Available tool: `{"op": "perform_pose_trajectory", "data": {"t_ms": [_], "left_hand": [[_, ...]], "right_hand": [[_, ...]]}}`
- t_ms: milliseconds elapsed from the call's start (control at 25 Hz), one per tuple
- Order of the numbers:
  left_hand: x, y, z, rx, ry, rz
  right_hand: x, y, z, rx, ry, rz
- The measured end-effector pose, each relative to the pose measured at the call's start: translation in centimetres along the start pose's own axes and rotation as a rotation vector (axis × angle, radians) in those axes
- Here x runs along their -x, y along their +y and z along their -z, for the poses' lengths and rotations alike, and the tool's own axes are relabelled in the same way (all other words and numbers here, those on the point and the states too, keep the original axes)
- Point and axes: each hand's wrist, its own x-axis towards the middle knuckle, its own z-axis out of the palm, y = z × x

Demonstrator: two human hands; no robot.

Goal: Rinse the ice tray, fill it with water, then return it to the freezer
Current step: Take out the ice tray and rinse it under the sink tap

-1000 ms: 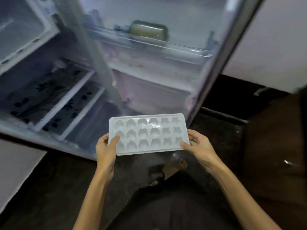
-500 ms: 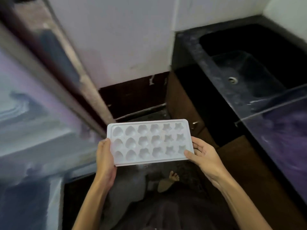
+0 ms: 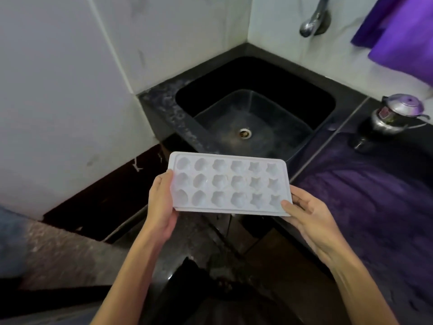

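A white ice tray with shaped moulds is held level in front of me, its cups empty. My left hand grips its left short edge and my right hand grips its right near corner. The tray hovers just before the front rim of a black stone sink, whose basin with a metal drain is dry. A metal tap sticks out from the white wall above the sink's back right.
A dark counter runs to the right of the sink, with a steel kettle on it. Purple cloth hangs at the top right. White tiled walls close the corner. The fridge side shows at the far left.
My view has swung right from the open fridge to the sink. The tray, still held in both hands, has come up close to the sink's front rim.
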Motion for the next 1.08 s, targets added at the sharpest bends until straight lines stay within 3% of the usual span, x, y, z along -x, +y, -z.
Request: {"op": "perform_pose_trajectory", "data": {"t_ms": [280, 600, 840, 1080], "left_hand": [[-10.6, 4.5, -5.6, -0.04, -0.276, 0.12], [-24.2, 11.8, -9.8, -0.055, -0.554, 0.249], [-30.7, 13.7, -12.4, -0.023, -0.623, 0.357], [-33.7, 13.5, -16.1, -0.104, -0.588, 0.361]], "right_hand": [[-7.3, -3.5, -0.7, -0.036, 0.178, 0.048], [-16.3, -7.7, -6.3, -0.053, 0.391, 0.076], [-20.8, -10.0, -8.8, -0.076, 0.556, -0.03], [-27.5, -13.9, -4.6, 0.07, 0.966, 0.008]]}}
